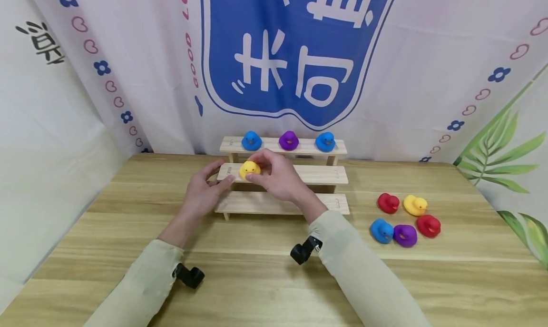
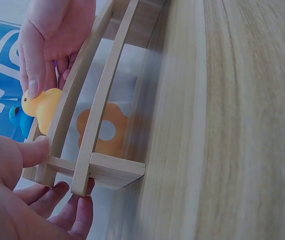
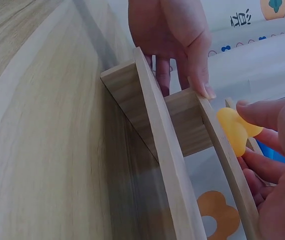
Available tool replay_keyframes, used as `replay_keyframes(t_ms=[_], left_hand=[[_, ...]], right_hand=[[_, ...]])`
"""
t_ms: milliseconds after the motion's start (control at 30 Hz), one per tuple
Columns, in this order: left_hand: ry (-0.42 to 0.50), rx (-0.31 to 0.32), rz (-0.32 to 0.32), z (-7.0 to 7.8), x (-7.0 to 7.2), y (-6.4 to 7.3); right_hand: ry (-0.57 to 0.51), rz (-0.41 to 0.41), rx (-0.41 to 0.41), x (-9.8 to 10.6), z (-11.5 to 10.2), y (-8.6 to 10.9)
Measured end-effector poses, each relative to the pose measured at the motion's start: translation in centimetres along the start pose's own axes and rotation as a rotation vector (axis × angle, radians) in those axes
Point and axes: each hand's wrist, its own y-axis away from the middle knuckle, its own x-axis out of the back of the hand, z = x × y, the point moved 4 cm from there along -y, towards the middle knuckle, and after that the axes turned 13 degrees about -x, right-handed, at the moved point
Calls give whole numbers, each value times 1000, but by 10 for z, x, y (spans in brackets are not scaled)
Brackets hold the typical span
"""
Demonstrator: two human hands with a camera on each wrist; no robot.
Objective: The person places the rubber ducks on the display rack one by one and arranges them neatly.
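Note:
A yellow rubber duck (image 1: 249, 169) sits at the left end of the middle tier of a wooden three-tier stand (image 1: 318, 174). My right hand (image 1: 278, 175) holds that duck between thumb and fingers, with the thumb in front. My left hand (image 1: 204, 189) grips the stand's left end: its thumb (image 2: 34, 151) lies on the middle tier's edge and its fingers reach round the end. Along the top tier are a blue duck (image 1: 251, 141), a purple duck (image 1: 288, 140) and another blue duck (image 1: 325, 142).
To the right on the wooden table (image 1: 257, 289) lie several ducks: a red one (image 1: 388, 203), a yellow one (image 1: 415, 205), another red one (image 1: 428, 225), a blue one (image 1: 382, 231) and a purple one (image 1: 405, 235). A printed curtain (image 1: 162, 79) hangs behind the stand.

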Motion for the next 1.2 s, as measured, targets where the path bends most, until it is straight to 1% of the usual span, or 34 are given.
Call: replay_keyframes(t_ms=[233, 567, 933, 1200], left_hand=[[-2, 2, -3, 0, -1, 1], [-10, 5, 1, 1, 1, 1], [-2, 6, -3, 2, -1, 1], [-5, -2, 4, 1, 0, 2]], right_hand=[[24, 4, -20, 0, 0, 1], [29, -31, -38, 3, 1, 0], [-36, -34, -18, 14, 5, 6], [-56, -22, -43, 26, 9, 16]])
